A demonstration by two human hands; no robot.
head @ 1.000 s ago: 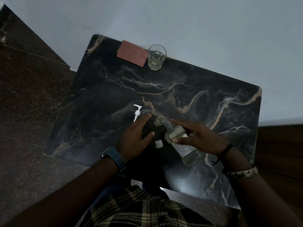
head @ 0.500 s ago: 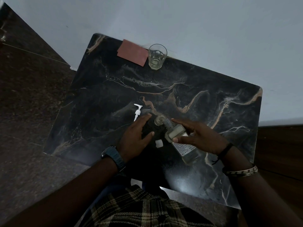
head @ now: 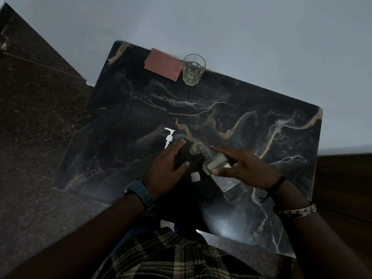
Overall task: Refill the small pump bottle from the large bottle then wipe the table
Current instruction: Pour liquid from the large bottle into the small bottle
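Note:
The small pump bottle (head: 194,148) stands open-mouthed on the dark marble table (head: 141,109), near its front middle. My left hand (head: 165,170) is curled around its left side. My right hand (head: 243,168) grips the large clear bottle (head: 215,164), which is tilted with its neck down against the small bottle's mouth. The white pump head (head: 169,137) lies on the table just left of my left hand. A small white cap (head: 195,176) lies between my hands.
A red-brown cloth (head: 163,64) lies flat at the table's back edge, with a drinking glass (head: 193,69) next to it on the right. A pale wall runs behind the table. Dark floor lies to the left.

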